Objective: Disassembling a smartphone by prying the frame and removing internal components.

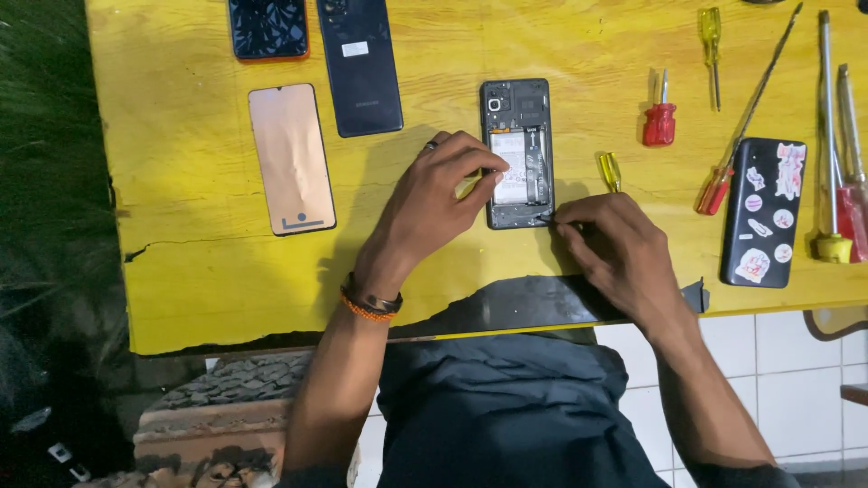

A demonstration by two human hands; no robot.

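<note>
An opened phone lies face down on the yellow table, its back cover off and its battery and boards exposed. My left hand rests on the phone's left edge and pinches a small yellow tool against it. My right hand is at the phone's lower right corner, gripping a thin dark tool whose tip touches the frame. A short yellow-handled screwdriver lies just right of the phone.
A copper-coloured phone panel, a dark phone back and a cracked red-edged phone lie at the left. Right: a red screwdriver, several long screwdrivers and a stickered black phone. The table's front edge is chipped.
</note>
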